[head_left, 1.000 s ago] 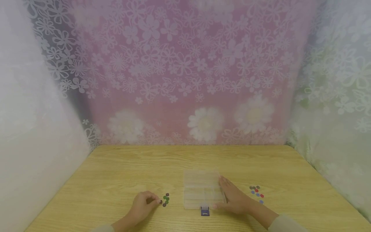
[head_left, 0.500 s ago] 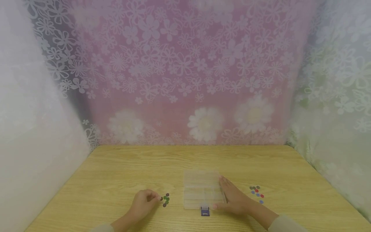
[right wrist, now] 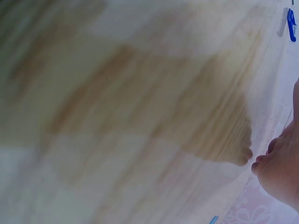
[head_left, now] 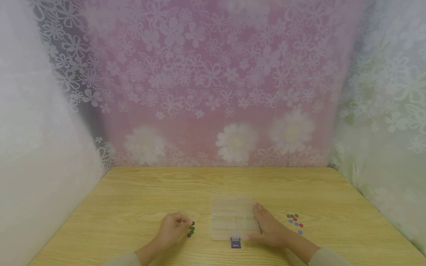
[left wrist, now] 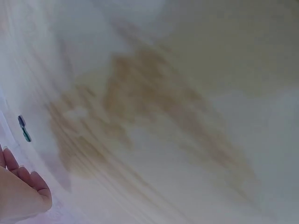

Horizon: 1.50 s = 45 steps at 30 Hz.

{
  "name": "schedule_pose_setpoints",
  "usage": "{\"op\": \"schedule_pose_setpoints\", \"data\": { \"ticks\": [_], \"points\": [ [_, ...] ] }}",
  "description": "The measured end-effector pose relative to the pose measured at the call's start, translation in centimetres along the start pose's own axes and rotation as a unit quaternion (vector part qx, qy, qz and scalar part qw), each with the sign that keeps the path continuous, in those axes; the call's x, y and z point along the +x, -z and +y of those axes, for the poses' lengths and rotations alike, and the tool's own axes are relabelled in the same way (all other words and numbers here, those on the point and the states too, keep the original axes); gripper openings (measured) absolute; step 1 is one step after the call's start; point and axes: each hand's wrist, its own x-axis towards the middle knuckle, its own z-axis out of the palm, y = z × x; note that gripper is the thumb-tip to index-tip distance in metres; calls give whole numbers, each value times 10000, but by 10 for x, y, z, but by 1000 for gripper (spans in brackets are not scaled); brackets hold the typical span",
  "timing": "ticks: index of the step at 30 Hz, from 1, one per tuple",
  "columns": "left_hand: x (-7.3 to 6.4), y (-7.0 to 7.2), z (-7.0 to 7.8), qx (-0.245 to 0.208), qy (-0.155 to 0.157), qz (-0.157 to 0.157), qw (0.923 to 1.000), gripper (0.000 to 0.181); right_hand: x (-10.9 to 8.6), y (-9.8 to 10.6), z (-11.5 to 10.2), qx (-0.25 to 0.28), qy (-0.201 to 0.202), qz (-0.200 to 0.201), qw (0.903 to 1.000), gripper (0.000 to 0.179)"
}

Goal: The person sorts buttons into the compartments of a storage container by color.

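In the head view, my left hand [head_left: 172, 229] is at the small cluster of dark and green discs [head_left: 192, 229] on the left, thumb and fingertips together, pinching a small dark disc mostly hidden by the fingers. Two discs [left wrist: 24, 129] show near the left hand [left wrist: 23, 189] in the left wrist view. A clear plastic compartment box [head_left: 223, 221] stands at the centre with a blue latch [head_left: 235, 242] at its front. My right hand [head_left: 271, 227] holds the box's right side, thumb round the front corner and fingers along the side.
To the right of the right hand lies another group of grey, red and blue discs [head_left: 295, 224]. The wooden table [head_left: 159, 184] ends at a floral curtain [head_left: 213, 92] behind, with pale curtains on both sides.
My left hand has moved right and slightly away from me, a dark disc sliding along with its fingertips to the cluster. The right hand and box keep their place.
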Motion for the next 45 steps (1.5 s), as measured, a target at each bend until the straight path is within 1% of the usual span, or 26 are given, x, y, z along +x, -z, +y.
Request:
{"op": "schedule_pose_setpoints", "data": {
  "ticks": [6, 8, 13, 17, 26, 30, 37, 41, 45],
  "points": [
    [4, -6, 9, 128, 146, 69, 9998, 11, -1, 1, -1, 53, -20, -58, 10000, 110],
    [5, -7, 13, 108, 227, 45, 9997, 10, -1, 2, -1, 58, -9, -84, 9999, 110],
    [7, -12, 17, 129, 316, -34, 9994, 10, -1, 2, 0, 59, -11, -118, 9999, 109],
    [9, -16, 19, 162, 276, -29, 9995, 10, -1, 1, 0, 38, -20, -122, 9999, 109],
    [13, -24, 22, -10, -165, -132, 9998, 12, -3, -1, 0, -275, 146, 23, 9995, 110],
    [15, -28, 23, -19, -202, -144, 9997, 13, -3, -1, 1, -259, 136, 0, 9996, 111],
    [19, -35, 28, -62, -139, -162, 9998, 12, -4, -3, 1, -284, 123, 4, 9995, 110],
    [22, -41, 29, -73, -140, -78, 9998, 11, -4, -3, 1, -271, 135, 21, 9995, 109],
    [25, -46, 29, -11, -191, 72, 9998, 10, -6, -3, -2, -252, 50, -22, 9997, 109]
  ]
}}
